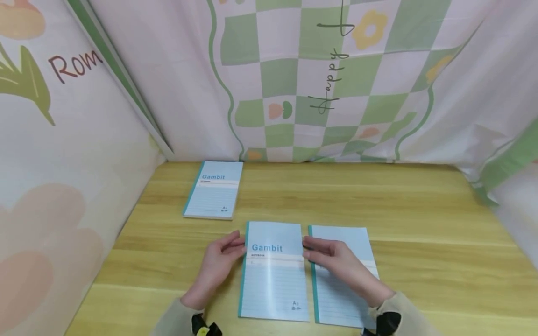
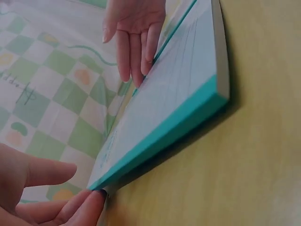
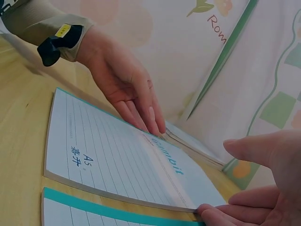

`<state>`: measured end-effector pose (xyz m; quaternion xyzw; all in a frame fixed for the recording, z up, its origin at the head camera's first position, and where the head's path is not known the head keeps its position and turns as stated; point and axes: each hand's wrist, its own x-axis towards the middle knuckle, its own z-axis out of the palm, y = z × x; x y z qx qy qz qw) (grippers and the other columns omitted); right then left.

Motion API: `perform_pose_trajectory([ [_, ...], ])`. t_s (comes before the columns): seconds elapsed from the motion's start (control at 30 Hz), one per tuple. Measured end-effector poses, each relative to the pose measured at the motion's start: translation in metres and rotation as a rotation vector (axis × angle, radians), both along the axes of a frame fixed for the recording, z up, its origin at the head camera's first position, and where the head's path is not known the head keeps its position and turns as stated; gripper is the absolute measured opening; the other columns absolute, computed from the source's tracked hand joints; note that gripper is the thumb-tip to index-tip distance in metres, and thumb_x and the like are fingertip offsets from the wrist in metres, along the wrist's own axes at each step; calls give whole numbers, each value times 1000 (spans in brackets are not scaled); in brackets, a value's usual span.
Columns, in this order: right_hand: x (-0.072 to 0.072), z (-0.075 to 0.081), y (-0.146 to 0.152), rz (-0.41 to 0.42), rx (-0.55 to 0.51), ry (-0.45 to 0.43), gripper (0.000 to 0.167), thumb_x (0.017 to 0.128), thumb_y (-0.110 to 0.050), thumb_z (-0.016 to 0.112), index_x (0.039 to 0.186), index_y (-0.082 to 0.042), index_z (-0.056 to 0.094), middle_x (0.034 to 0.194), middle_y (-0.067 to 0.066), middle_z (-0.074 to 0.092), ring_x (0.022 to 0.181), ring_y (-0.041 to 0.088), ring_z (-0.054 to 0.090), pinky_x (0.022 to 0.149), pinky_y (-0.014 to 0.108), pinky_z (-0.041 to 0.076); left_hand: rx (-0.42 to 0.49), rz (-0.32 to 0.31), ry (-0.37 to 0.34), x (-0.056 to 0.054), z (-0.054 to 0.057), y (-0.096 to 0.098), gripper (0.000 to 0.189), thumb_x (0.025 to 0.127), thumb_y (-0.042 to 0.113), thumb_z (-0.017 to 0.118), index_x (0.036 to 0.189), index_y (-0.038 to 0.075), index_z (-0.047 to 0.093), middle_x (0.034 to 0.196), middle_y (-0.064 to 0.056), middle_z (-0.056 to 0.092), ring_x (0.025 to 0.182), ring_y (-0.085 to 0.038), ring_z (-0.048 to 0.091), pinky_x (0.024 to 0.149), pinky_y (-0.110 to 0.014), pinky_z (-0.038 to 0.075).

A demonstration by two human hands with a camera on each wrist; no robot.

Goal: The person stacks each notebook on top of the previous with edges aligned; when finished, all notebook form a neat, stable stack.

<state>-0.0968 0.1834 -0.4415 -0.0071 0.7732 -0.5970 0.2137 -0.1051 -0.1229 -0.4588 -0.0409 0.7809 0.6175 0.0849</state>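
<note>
The head view has my middle A5 Gambit notebook (image 1: 275,284) between my two hands, face up above the wood-grain table (image 1: 441,256), its title reading away from me. I cannot tell whether its whole underside touches the wood. My left hand (image 1: 216,266) is at its teal spine (image 1: 243,280), fingertips on that edge, thumb apart from them and not pinching. My right hand (image 1: 342,263) is at its opposite long edge in much the same way, fingers loosely extended, fingertips touching, thumb clear in the right wrist view. I judge that I flank it like this to steady it and keep it straight, with light contact at the edges leaving its cover uncovered.

Just right of the middle notebook lies a second notebook (image 1: 340,298), almost parallel, partly hidden under my right hand and forearm; the pairing looks like a deliberate row. Beyond the middle notebook and to its left lies a third Gambit notebook (image 1: 214,198), perhaps more than one in a stack. Behind them all hangs a green-and-white checkered curtain (image 1: 279,79). As for containers, I see none; the notebooks are closed, with only their covers showing
</note>
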Motion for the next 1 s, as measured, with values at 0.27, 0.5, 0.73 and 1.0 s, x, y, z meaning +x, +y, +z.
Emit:
perform_pose_trajectory([
  [0.27,-1,0,1,-9,-22,0,65,96,-38,72,148,-3,52,146,10,56,133,25,52,108,43,44,29,17,-8,-13,-2,1,46,94,9,73,137,-2,60,127,-15,67,121,-29,61,101,-40,51],
  [0.5,-3,1,2,-4,-20,0,65,96,-38,72,148,-3,51,145,10,56,134,24,51,108,42,44,78,-84,-97,-20,-2,0,44,97,24,72,132,-1,65,121,-12,70,110,-23,66,93,-38,56],
  [0.73,-3,-1,4,8,-42,-2,67,97,-37,72,149,-2,49,146,11,56,134,24,51,107,39,45,98,-191,-89,-21,-2,-1,38,102,20,65,130,-4,65,112,-13,73,98,-22,71,81,-33,60],
  [1.0,-3,-2,4,-6,-74,-36,70,96,-38,73,150,-1,48,146,12,56,131,23,54,105,37,47,99,-218,-63,-18,-4,-2,34,105,18,60,131,-3,64,110,-12,75,95,-23,72,78,-33,60],
])
